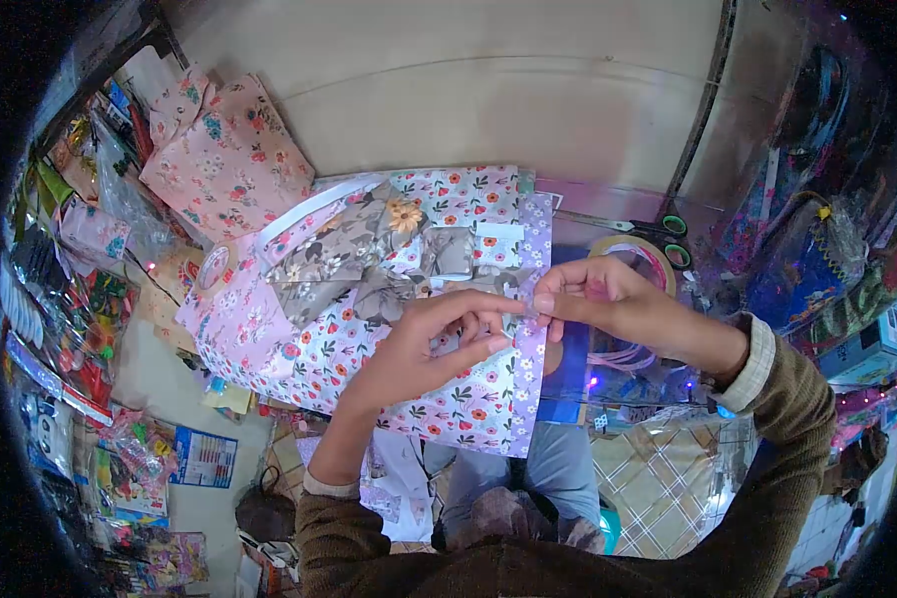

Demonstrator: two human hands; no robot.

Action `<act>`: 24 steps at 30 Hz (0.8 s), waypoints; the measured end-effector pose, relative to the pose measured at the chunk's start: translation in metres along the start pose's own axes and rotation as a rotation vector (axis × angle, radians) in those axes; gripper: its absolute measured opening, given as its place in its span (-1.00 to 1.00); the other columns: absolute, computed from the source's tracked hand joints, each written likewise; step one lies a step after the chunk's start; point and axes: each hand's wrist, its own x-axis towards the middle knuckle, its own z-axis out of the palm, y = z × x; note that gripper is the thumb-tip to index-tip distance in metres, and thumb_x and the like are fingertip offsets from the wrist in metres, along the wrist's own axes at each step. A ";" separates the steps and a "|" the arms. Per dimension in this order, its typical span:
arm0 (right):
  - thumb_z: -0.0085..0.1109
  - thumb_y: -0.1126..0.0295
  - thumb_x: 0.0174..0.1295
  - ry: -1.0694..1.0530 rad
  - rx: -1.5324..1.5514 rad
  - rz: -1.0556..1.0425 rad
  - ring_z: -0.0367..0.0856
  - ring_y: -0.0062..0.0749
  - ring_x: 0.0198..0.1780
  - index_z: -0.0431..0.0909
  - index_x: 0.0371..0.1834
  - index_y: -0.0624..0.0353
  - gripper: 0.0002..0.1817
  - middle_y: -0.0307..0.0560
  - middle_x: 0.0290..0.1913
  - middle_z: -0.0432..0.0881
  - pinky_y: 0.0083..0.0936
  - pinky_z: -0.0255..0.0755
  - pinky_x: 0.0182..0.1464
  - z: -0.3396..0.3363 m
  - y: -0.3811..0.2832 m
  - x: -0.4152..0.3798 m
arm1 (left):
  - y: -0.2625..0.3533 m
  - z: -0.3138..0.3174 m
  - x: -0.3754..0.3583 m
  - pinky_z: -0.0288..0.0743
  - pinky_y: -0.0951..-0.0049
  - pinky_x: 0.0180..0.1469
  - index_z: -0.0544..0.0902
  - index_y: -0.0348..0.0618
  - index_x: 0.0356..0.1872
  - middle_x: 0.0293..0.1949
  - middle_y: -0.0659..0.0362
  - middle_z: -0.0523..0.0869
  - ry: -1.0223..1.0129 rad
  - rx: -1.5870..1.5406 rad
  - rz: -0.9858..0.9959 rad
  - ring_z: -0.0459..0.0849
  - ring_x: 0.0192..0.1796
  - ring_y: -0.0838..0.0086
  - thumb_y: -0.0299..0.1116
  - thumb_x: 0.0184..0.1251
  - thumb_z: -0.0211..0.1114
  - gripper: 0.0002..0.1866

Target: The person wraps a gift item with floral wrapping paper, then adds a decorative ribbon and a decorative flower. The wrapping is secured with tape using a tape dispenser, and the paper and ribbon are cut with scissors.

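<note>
My left hand [429, 349] hovers over white floral wrapping paper [458, 404], its index finger stretched out and its thumb apart. The fingertip meets the fingertips of my right hand [608, 299]. My right thumb and index finger are pinched together; a small, pale or clear bit shows there, too small to name. Both hands are above the paper's purple flowered border [523, 429]. Just beyond them lie grey floral paper [334, 244] and a small grey parcel [448, 251].
Green-handled scissors [668, 229] lie at the back right, near a large tape roll [658, 261]. A smaller tape roll [214, 269] sits on the left of the paper. Pink floral paper [234, 149] stands behind it. Packaged goods [105, 329] crowd the left side.
</note>
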 end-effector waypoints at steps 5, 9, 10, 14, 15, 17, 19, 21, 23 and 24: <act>0.12 0.26 0.35 0.014 0.005 0.124 0.54 -0.73 -0.29 0.59 -0.16 0.24 -0.75 -0.31 -0.30 0.63 -0.73 0.41 -0.21 -0.003 -0.008 -0.001 | 0.002 0.000 0.003 0.30 0.57 -0.37 0.63 -0.13 0.06 -0.47 0.28 0.54 0.006 0.140 0.069 0.36 -0.48 0.64 -0.49 0.22 0.28 -0.65; 0.14 0.30 0.33 0.080 0.061 0.145 0.54 -0.72 -0.30 0.61 -0.17 0.26 -0.77 -0.30 -0.30 0.63 -0.73 0.42 -0.22 -0.008 -0.011 -0.002 | 0.003 0.002 0.003 0.31 0.60 -0.36 0.60 -0.16 0.08 -0.46 0.31 0.54 0.015 0.099 0.039 0.39 -0.47 0.67 -0.52 0.23 0.28 -0.64; 0.15 0.31 0.32 0.081 0.056 0.142 0.54 -0.72 -0.30 0.61 -0.16 0.26 -0.77 -0.30 -0.31 0.63 -0.73 0.42 -0.22 -0.008 -0.011 -0.001 | 0.003 0.002 0.002 0.31 0.61 -0.36 0.58 -0.18 0.10 -0.45 0.32 0.55 0.017 0.057 0.016 0.40 -0.46 0.69 -0.52 0.23 0.28 -0.62; 0.21 0.33 0.28 0.090 0.020 0.094 0.55 -0.76 -0.32 0.60 -0.15 0.26 -0.78 -0.32 -0.33 0.63 -0.74 0.44 -0.26 -0.005 -0.007 -0.001 | -0.004 0.004 -0.001 0.32 0.64 -0.35 0.49 -0.22 0.16 -0.40 0.32 0.58 0.078 -0.115 0.007 0.47 -0.41 0.73 -0.55 0.25 0.27 -0.57; 0.22 0.33 0.28 0.092 0.006 0.071 0.55 -0.77 -0.34 0.60 -0.15 0.27 -0.78 -0.32 -0.33 0.63 -0.74 0.44 -0.28 -0.004 -0.006 -0.002 | -0.004 0.004 -0.001 0.33 0.64 -0.34 0.48 -0.22 0.17 -0.39 0.31 0.59 0.078 -0.119 0.011 0.48 -0.40 0.73 -0.55 0.25 0.27 -0.57; 0.22 0.32 0.28 0.114 0.021 0.070 0.55 -0.78 -0.37 0.59 -0.15 0.27 -0.77 -0.33 -0.36 0.63 -0.75 0.45 -0.32 0.004 -0.007 -0.004 | -0.004 0.003 -0.001 0.35 0.64 -0.33 0.46 -0.22 0.18 -0.38 0.29 0.60 0.079 -0.125 0.022 0.51 -0.38 0.72 -0.56 0.25 0.27 -0.55; 0.22 0.31 0.28 0.143 0.045 0.051 0.55 -0.79 -0.41 0.59 -0.16 0.27 -0.77 -0.34 -0.38 0.63 -0.76 0.45 -0.36 0.011 -0.006 -0.005 | -0.003 0.004 0.000 0.38 0.63 -0.31 0.47 -0.23 0.17 -0.37 0.28 0.60 0.091 -0.151 0.022 0.53 -0.36 0.70 -0.56 0.24 0.28 -0.56; 0.21 0.30 0.29 0.178 0.079 0.013 0.55 -0.78 -0.45 0.59 -0.17 0.26 -0.77 -0.33 -0.40 0.62 -0.76 0.45 -0.41 0.014 -0.002 -0.004 | -0.002 0.004 0.000 0.41 0.62 -0.30 0.47 -0.24 0.17 -0.36 0.26 0.61 0.091 -0.165 0.020 0.54 -0.35 0.68 -0.57 0.24 0.28 -0.56; 0.21 0.30 0.30 0.172 0.072 0.054 0.55 -0.77 -0.47 0.59 -0.17 0.24 -0.78 -0.32 -0.42 0.62 -0.76 0.44 -0.44 0.016 -0.004 -0.006 | -0.003 0.004 0.000 0.43 0.61 -0.28 0.46 -0.24 0.17 -0.36 0.25 0.61 0.081 -0.166 0.019 0.55 -0.35 0.67 -0.57 0.24 0.28 -0.56; 0.20 0.29 0.30 0.168 0.068 0.074 0.55 -0.77 -0.49 0.59 -0.16 0.24 -0.78 -0.32 -0.43 0.62 -0.76 0.44 -0.45 0.018 -0.005 -0.008 | -0.003 0.004 0.000 0.43 0.60 -0.28 0.46 -0.25 0.17 -0.36 0.25 0.61 0.083 -0.164 0.024 0.55 -0.34 0.67 -0.57 0.24 0.28 -0.56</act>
